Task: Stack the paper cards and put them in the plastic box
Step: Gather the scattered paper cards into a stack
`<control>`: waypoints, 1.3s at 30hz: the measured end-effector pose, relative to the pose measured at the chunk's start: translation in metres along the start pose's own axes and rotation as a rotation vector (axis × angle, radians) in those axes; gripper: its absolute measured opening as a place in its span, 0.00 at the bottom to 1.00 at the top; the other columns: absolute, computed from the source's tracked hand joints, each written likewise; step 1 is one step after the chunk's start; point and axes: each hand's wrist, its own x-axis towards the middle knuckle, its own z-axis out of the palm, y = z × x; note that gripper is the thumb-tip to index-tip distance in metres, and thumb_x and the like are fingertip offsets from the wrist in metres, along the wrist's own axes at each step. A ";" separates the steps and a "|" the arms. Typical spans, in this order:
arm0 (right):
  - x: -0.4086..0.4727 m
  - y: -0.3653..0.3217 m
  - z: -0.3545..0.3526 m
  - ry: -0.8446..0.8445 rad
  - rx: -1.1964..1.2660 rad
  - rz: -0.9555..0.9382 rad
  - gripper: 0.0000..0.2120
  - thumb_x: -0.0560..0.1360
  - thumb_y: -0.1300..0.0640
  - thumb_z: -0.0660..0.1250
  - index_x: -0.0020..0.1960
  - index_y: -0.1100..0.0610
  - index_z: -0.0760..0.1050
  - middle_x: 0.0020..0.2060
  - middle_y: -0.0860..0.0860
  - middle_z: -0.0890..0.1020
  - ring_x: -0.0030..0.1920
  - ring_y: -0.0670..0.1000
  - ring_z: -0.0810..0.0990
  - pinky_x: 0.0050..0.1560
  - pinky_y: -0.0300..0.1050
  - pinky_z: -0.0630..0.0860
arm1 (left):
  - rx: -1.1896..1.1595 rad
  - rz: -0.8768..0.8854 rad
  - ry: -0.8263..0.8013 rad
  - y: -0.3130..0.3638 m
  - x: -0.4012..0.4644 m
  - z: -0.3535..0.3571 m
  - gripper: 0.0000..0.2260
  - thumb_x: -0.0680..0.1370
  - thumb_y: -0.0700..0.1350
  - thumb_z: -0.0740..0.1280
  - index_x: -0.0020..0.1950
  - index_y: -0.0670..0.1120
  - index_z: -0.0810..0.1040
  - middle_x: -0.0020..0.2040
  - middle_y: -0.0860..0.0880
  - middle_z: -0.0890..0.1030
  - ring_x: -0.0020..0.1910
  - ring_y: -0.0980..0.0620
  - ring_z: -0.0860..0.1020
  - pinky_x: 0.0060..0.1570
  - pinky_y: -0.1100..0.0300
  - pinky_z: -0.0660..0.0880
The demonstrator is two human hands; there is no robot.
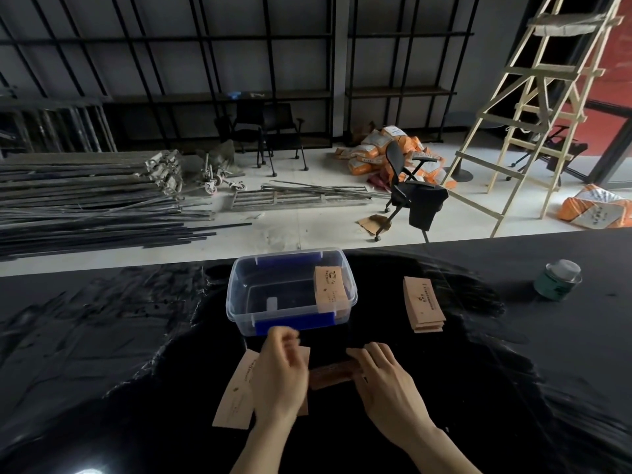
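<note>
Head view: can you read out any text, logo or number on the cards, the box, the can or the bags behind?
None can be quoted.
Card in the plastic box: logo and print, blurred.
Card stack right of the box: line of print, too small.
Card under the left hand: faint print, unreadable.
Green can: label too dark.
Orange bags on the floor: print too far.

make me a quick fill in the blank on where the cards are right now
1. One stack of cards already lies inside the clear ____, at its right end.
2. Both hands, the left hand and the right hand, grip a bundle of cards just ____ the box.
3. A fanned pile of cards lies on the table between the box and the green ____.

Missing words: box; in front of; can
</note>
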 end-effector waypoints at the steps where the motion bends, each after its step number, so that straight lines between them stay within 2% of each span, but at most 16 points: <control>1: 0.000 0.001 -0.001 -0.006 0.000 -0.002 0.19 0.80 0.53 0.66 0.70 0.51 0.72 0.60 0.47 0.76 0.62 0.49 0.73 0.49 0.42 0.80 | 0.122 -0.072 -0.001 -0.007 0.003 -0.008 0.06 0.80 0.44 0.67 0.57 0.52 0.75 0.54 0.53 0.82 0.50 0.54 0.82 0.46 0.60 0.79; 4: 0.000 0.005 -0.006 -0.018 -0.009 -0.004 0.15 0.78 0.51 0.65 0.65 0.50 0.73 0.57 0.46 0.74 0.57 0.48 0.73 0.46 0.40 0.77 | 0.515 -0.170 -0.179 -0.018 0.001 -0.018 0.22 0.74 0.59 0.71 0.65 0.55 0.71 0.63 0.51 0.77 0.61 0.51 0.77 0.59 0.56 0.75; 6: 0.000 0.009 -0.009 -0.027 -0.022 -0.001 0.13 0.77 0.51 0.66 0.61 0.51 0.74 0.55 0.47 0.74 0.54 0.49 0.74 0.45 0.39 0.75 | 0.561 -0.172 -0.222 -0.018 0.000 -0.017 0.30 0.71 0.61 0.73 0.69 0.57 0.67 0.65 0.51 0.75 0.66 0.49 0.73 0.65 0.52 0.71; 8: 0.001 0.011 -0.010 -0.042 -0.036 -0.004 0.13 0.76 0.50 0.65 0.59 0.51 0.73 0.54 0.47 0.74 0.53 0.49 0.73 0.43 0.39 0.74 | 0.546 -0.183 -0.263 -0.016 0.003 -0.013 0.31 0.70 0.58 0.75 0.69 0.57 0.66 0.63 0.51 0.77 0.65 0.48 0.75 0.66 0.50 0.72; 12: 0.002 0.007 -0.008 -0.066 -0.044 0.016 0.15 0.73 0.46 0.61 0.57 0.50 0.71 0.54 0.46 0.73 0.53 0.49 0.74 0.41 0.36 0.70 | 0.242 -0.199 -0.280 -0.022 0.013 -0.009 0.28 0.72 0.39 0.76 0.67 0.54 0.70 0.57 0.52 0.77 0.53 0.52 0.78 0.50 0.57 0.79; 15: 0.004 0.003 -0.002 -0.065 -0.014 0.038 0.22 0.73 0.48 0.62 0.66 0.51 0.70 0.60 0.46 0.72 0.60 0.50 0.74 0.45 0.34 0.72 | 0.079 0.001 -0.267 -0.021 0.019 -0.003 0.23 0.74 0.37 0.76 0.60 0.58 0.75 0.50 0.58 0.79 0.48 0.58 0.81 0.40 0.68 0.77; 18: 0.007 0.000 0.005 -0.041 0.078 0.065 0.40 0.75 0.53 0.66 0.82 0.49 0.51 0.74 0.47 0.63 0.71 0.49 0.65 0.52 0.34 0.77 | -0.024 0.139 -0.398 -0.013 0.020 0.003 0.21 0.78 0.36 0.70 0.55 0.64 0.76 0.49 0.62 0.83 0.52 0.65 0.82 0.52 0.66 0.81; 20: 0.010 -0.002 0.006 -0.026 0.144 0.049 0.49 0.74 0.58 0.69 0.83 0.43 0.41 0.77 0.45 0.59 0.72 0.48 0.63 0.49 0.36 0.81 | -0.110 0.153 -0.471 -0.011 0.020 0.006 0.19 0.81 0.35 0.66 0.57 0.62 0.77 0.50 0.63 0.84 0.53 0.64 0.83 0.57 0.61 0.82; 24: 0.013 -0.007 0.014 -0.062 0.090 -0.040 0.48 0.75 0.57 0.71 0.83 0.42 0.43 0.76 0.46 0.64 0.77 0.52 0.58 0.58 0.43 0.82 | -0.316 0.048 -0.538 -0.009 0.012 0.012 0.14 0.83 0.36 0.61 0.59 0.54 0.77 0.53 0.53 0.87 0.54 0.55 0.86 0.56 0.50 0.84; 25: 0.014 -0.008 0.017 -0.073 0.061 -0.044 0.46 0.76 0.55 0.71 0.83 0.43 0.45 0.75 0.47 0.66 0.78 0.52 0.59 0.60 0.44 0.81 | -0.352 0.029 -0.518 -0.008 0.009 0.013 0.12 0.83 0.38 0.62 0.59 0.54 0.77 0.54 0.52 0.86 0.54 0.55 0.85 0.55 0.50 0.84; 27: 0.016 -0.008 0.020 -0.083 -0.001 -0.051 0.38 0.77 0.52 0.70 0.81 0.45 0.53 0.72 0.48 0.69 0.77 0.54 0.62 0.60 0.45 0.81 | -0.280 0.081 -0.298 -0.009 0.005 0.010 0.10 0.82 0.41 0.65 0.55 0.57 0.76 0.53 0.55 0.84 0.54 0.58 0.84 0.56 0.55 0.83; 29: 0.018 -0.008 0.021 -0.075 -0.019 -0.055 0.32 0.78 0.51 0.67 0.79 0.47 0.60 0.70 0.48 0.71 0.75 0.54 0.65 0.59 0.46 0.81 | -0.090 0.097 0.015 -0.021 0.006 -0.004 0.10 0.80 0.42 0.69 0.55 0.57 0.76 0.53 0.57 0.82 0.55 0.56 0.81 0.55 0.59 0.79; 31: 0.020 -0.008 0.020 -0.072 -0.010 -0.062 0.29 0.79 0.51 0.65 0.78 0.48 0.62 0.69 0.48 0.71 0.73 0.53 0.66 0.58 0.46 0.81 | 0.256 -0.003 0.155 -0.039 0.009 -0.024 0.15 0.76 0.47 0.72 0.62 0.54 0.75 0.58 0.52 0.81 0.61 0.49 0.78 0.60 0.53 0.75; 33: 0.022 -0.009 0.020 -0.077 -0.007 -0.058 0.28 0.80 0.51 0.63 0.78 0.48 0.61 0.69 0.48 0.71 0.73 0.52 0.64 0.59 0.46 0.80 | 0.565 -0.158 0.108 -0.056 0.008 -0.043 0.28 0.74 0.56 0.71 0.72 0.53 0.69 0.67 0.49 0.78 0.68 0.45 0.73 0.67 0.48 0.71; 35: 0.025 -0.010 0.021 -0.078 -0.004 -0.047 0.26 0.81 0.49 0.62 0.78 0.48 0.61 0.70 0.48 0.70 0.74 0.52 0.63 0.59 0.45 0.80 | 0.651 -0.180 0.031 -0.065 0.005 -0.054 0.35 0.73 0.62 0.68 0.77 0.55 0.62 0.68 0.49 0.76 0.69 0.45 0.73 0.67 0.46 0.70; 39: 0.029 -0.015 0.022 -0.099 -0.010 -0.051 0.25 0.80 0.50 0.62 0.76 0.47 0.62 0.70 0.47 0.69 0.75 0.51 0.61 0.59 0.44 0.81 | 0.425 -0.068 -0.070 -0.061 0.011 -0.059 0.28 0.74 0.48 0.74 0.70 0.60 0.65 0.57 0.54 0.77 0.51 0.53 0.80 0.49 0.55 0.78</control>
